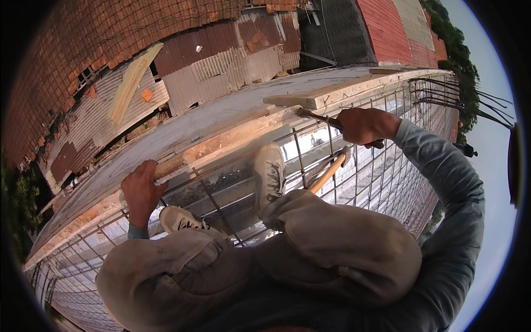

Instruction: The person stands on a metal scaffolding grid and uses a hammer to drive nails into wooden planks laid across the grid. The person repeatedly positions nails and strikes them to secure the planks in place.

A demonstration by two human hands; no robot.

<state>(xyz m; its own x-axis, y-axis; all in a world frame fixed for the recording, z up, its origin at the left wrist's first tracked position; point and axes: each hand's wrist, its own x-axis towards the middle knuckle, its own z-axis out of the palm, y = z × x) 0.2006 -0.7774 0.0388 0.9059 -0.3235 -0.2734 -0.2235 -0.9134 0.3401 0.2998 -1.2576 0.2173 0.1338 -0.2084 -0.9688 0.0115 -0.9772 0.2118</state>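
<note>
My right hand [365,127] is closed round the handles of metal pincers [323,117]. Their jaws point left and meet the edge area by the end of a short wooden board [293,101]. Whether the jaws grip anything is too small to tell. Over on the left, my left hand [142,189] curls its fingers over a long timber [221,145] that runs along the edge of the formwork. Below the pincers a hammer [327,174] with a wooden handle leans among the steel bars, its head near my right hand.
A grid of steel reinforcing bars [381,160] spreads beneath me, with my shoes [269,174] set between the bars. Long bar ends [487,105] stick out at far right. Beyond the timber lie a grey ledge [221,110] and, lower, rusty sheet and tiled roofs [166,27].
</note>
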